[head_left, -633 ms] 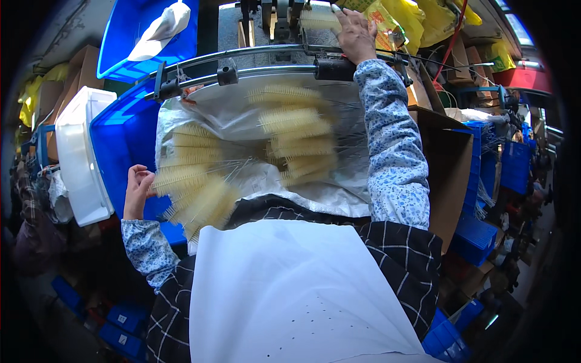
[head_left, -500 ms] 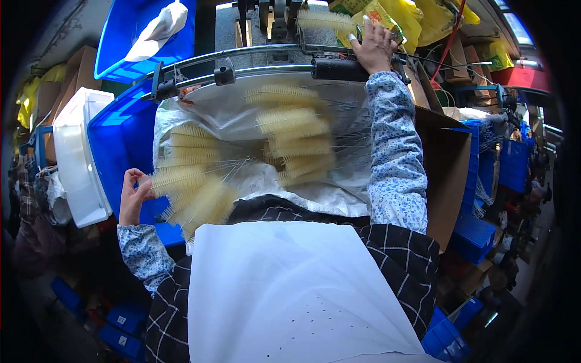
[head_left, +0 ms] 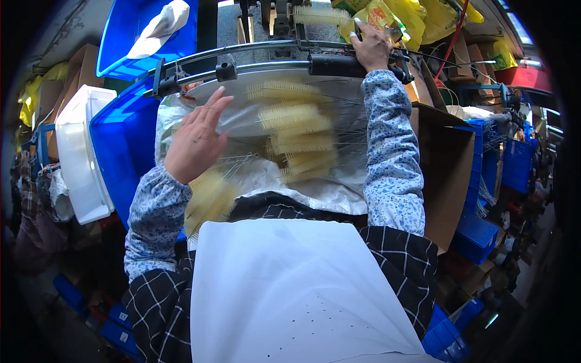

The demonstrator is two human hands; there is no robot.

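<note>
My left hand (head_left: 196, 142), blurred, is over the left pile of pale yellow bristle brushes (head_left: 209, 196). Its fingers are spread and nothing shows in them. Part of that pile is hidden beneath the hand and sleeve. At the far side my right hand (head_left: 371, 48) rests by the right end of the machine's black cylinder (head_left: 336, 65). Its thumb and forefinger, with white-covered tips, are apart. Beside them, a single bristle brush (head_left: 321, 16) lies crosswise in the machine. A second stack of brushes (head_left: 296, 118) lies mid-lap, wire stems pointing right.
A white plastic sheet (head_left: 266, 175) lies under the brushes. Metal rails (head_left: 242, 71) cross in front of the machine. Blue bins (head_left: 124, 142) and a white bin (head_left: 85, 154) stand left. A cardboard box (head_left: 445, 175) stands right, yellow bags (head_left: 405, 18) at the back right.
My left hand has left the left edge of the brush pile and moved right and away from me, opening its fingers. The right hand stays by the machine, nearly still.
</note>
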